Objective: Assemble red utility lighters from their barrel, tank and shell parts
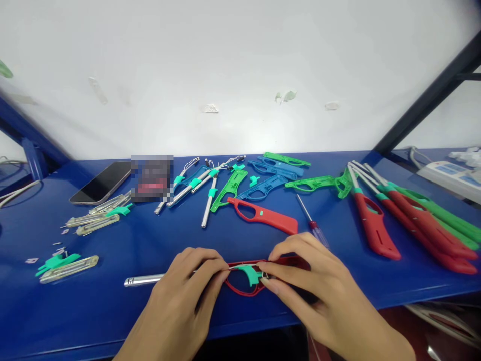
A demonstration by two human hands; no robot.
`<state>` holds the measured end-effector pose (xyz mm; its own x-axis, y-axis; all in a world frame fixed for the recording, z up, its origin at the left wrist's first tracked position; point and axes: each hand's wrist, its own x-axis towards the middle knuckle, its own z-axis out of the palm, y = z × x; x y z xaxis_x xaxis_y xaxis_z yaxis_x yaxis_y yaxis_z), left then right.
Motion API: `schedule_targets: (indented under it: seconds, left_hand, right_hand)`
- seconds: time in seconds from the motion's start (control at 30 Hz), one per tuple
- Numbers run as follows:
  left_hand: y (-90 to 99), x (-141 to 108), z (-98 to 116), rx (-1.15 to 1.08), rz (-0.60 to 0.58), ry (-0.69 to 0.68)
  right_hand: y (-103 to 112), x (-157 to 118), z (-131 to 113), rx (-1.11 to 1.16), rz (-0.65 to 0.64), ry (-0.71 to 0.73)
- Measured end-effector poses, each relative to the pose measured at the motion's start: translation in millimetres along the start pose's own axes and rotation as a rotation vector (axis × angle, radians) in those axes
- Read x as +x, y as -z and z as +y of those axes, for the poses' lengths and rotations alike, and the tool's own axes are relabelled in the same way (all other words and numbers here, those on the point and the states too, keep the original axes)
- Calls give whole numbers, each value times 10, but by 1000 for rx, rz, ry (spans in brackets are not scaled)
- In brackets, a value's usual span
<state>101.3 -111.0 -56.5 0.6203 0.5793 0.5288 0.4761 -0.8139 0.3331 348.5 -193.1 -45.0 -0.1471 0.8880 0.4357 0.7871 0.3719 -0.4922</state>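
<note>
A red lighter half-shell (246, 292) lies near the table's front edge, its trigger loop showing between my hands. A teal trigger (251, 275) sits inside that loop. My left hand (188, 291) pinches the neck of the lighter, from which a silver metal tube (143, 280) sticks out to the left. My right hand (311, 283) holds thumb and fingertips closed around a thin wire and a small dark part beside the trigger. My fingers cover much of the handle. Just beyond lies another red half-shell (276, 218).
Green half-shells (230, 190), blue half-shells (263, 187) and silver tubes (209, 203) lie behind. Finished-looking red lighters (376, 225) and a screwdriver (311, 220) are at right. Clear fuel tanks (69, 269), teal triggers (56, 261) and a phone (101, 183) are at left. A power strip (456, 178) stands far right.
</note>
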Motion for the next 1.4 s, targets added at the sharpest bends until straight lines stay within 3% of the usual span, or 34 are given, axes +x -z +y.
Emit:
schedule_targets:
  seconds: [0.43, 0.67, 0.77, 1.0, 1.2, 1.3, 1.4]
  left_hand:
    - [-3, -46, 14, 27, -39, -34]
    - [-9, -56, 26, 10, -38, -32]
    - [-2, -43, 35, 29, -24, -33]
    - [25, -45, 45, 82, -19, -70]
    - [37, -131, 27, 63, 21, -20]
    - [55, -147, 11, 58, 48, 21]
    - [85, -142, -19, 85, 83, 54]
  right_hand:
    - [44, 39, 14, 103, -92, -71]
    - [27, -7, 60, 78, 194, -152]
    - [25, -1, 85, 38, 246, -205]
    - [11, 7, 102, 63, 200, -273]
    - [37, 29, 99, 48, 168, -262]
    - [58, 109, 144, -44, 188, -215]
    - [70, 226, 226, -184, 116, -180]
